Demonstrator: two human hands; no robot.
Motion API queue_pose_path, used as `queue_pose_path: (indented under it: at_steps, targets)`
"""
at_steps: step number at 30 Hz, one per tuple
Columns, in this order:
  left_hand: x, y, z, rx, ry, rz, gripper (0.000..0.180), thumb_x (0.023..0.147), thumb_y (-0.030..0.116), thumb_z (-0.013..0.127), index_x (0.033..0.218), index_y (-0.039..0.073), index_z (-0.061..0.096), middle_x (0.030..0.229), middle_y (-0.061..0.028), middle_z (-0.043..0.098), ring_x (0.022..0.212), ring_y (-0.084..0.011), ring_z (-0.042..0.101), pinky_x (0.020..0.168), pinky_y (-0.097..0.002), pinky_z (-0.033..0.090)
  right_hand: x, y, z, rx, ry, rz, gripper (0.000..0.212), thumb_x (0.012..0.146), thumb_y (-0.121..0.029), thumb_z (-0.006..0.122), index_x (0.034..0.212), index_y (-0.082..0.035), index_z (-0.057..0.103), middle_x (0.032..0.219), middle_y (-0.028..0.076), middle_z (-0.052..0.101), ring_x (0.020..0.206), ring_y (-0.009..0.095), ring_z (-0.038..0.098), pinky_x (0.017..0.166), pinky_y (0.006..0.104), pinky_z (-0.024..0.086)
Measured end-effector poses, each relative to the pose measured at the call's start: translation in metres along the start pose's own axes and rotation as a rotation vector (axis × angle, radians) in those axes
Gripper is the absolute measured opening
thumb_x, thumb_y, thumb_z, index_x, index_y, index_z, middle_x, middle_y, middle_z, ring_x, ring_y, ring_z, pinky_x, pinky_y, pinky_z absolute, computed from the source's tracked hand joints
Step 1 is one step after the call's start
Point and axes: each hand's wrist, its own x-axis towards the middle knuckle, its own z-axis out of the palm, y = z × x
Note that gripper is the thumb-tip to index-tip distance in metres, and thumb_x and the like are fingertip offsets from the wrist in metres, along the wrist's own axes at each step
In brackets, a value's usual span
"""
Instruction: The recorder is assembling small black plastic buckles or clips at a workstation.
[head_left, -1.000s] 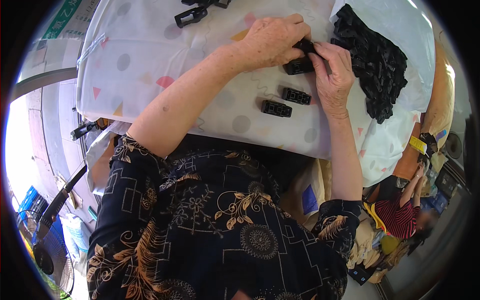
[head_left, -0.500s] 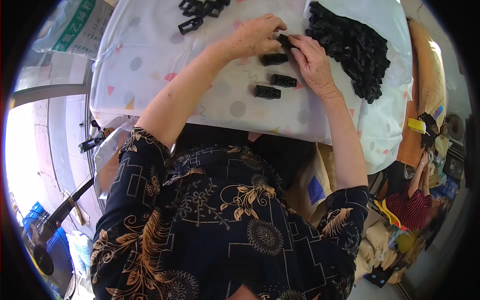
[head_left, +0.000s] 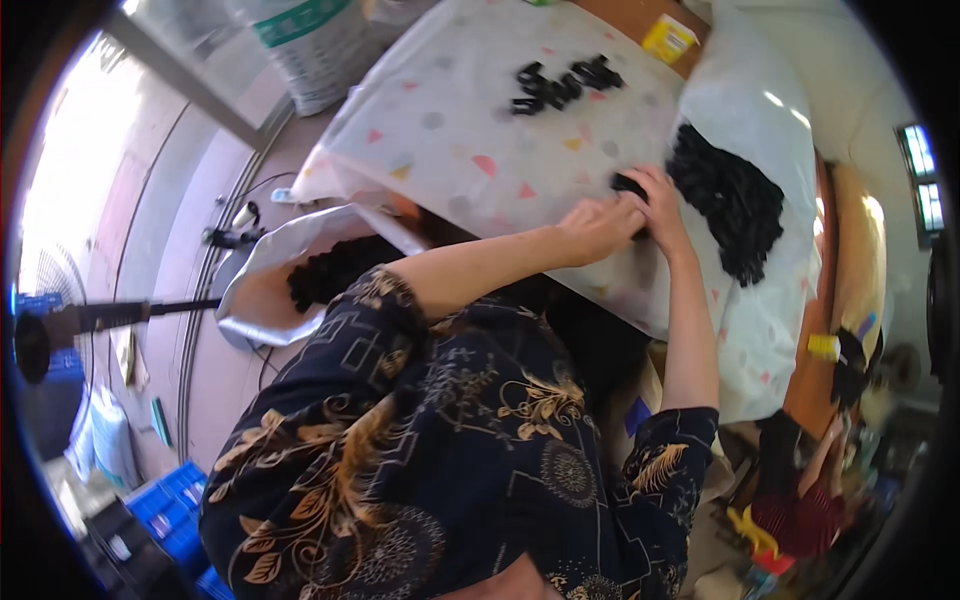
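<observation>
Over the pale, patterned table cover (head_left: 480,130), my two hands meet beside the dark pile. My right hand (head_left: 662,208) curls over small black plastic pieces (head_left: 627,184), its fingers bent round them. My left hand (head_left: 598,230) presses against it with fingers drawn together, slightly blurred; what it holds, if anything, is hidden. More black shows just below the joined fingers, too covered to make out. Right of my hands lies a large heap of black plastic pieces (head_left: 735,210). Farther off on the cover, several similar pieces (head_left: 565,85) lie in a loose cluster.
Left of the table, an open white sack (head_left: 265,290) holds a dark mass of black pieces. A fan (head_left: 70,325) stands at far left above blue crates (head_left: 170,505). A printed white sack (head_left: 315,55) stands behind. Another person (head_left: 800,510) works at lower right.
The view has swung left, bringing the open sack into sight. My left hand has come in against my right hand. The black pieces that lay apart near them are now mostly covered by my hands.
</observation>
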Motion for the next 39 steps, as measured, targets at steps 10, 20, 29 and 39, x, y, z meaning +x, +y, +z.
queue_pose_path:
  at_steps: [10, 20, 29, 39]
  targets:
    - [-0.185, -0.049, -0.18, -0.154, -0.117, -0.345, 0.034, 0.087, 0.028, 0.069, 0.113, 0.007, 0.06, 0.104, -0.0134, 0.06, 0.094, -0.0353, 0.064, 0.076, -0.0454, 0.054, 0.014, -0.169, 0.068, 0.789, -0.161, -0.048, 0.033, 0.082, 0.002, 0.07, 0.114, -0.004, 0.067, 0.114, 0.009, 0.061, 0.113, 0.02, 0.058, 0.097, 0.0312, 0.045]
    - [-0.297, -0.055, -0.194, 0.369, -0.142, -0.705, 0.027, 0.085, 0.017, 0.07, 0.108, 0.005, 0.061, 0.107, -0.0142, 0.062, 0.1, -0.0375, 0.062, 0.085, -0.0457, 0.049, 0.022, -0.229, 0.153, 0.711, -0.19, -0.507, 0.046, 0.084, -0.009, 0.073, 0.128, -0.004, 0.059, 0.127, 0.02, 0.056, 0.12, 0.034, 0.054, 0.103, 0.0405, 0.044]
    - [-0.107, -0.089, -0.161, 0.028, 0.236, -0.358, 0.034, 0.086, 0.013, 0.071, 0.118, 0.006, 0.06, 0.125, -0.019, 0.057, 0.114, -0.0391, 0.056, 0.095, -0.0457, 0.046, -0.021, -0.154, 0.052, 0.726, 0.398, 0.171, 0.016, 0.092, 0.0, 0.064, 0.107, -0.004, 0.065, 0.105, 0.007, 0.062, 0.089, 0.016, 0.061, 0.074, 0.0277, 0.051]
    - [0.029, -0.199, -0.089, 0.056, 0.122, -0.369, 0.039, 0.094, 0.03, 0.062, 0.126, 0.008, 0.06, 0.133, -0.0142, 0.057, 0.124, -0.0328, 0.053, 0.103, -0.0435, 0.041, -0.036, -0.022, -0.023, -0.191, 0.622, 0.356, 0.031, 0.085, -0.001, 0.069, 0.116, -0.006, 0.065, 0.113, 0.01, 0.06, 0.098, 0.028, 0.061, 0.083, 0.0341, 0.051]
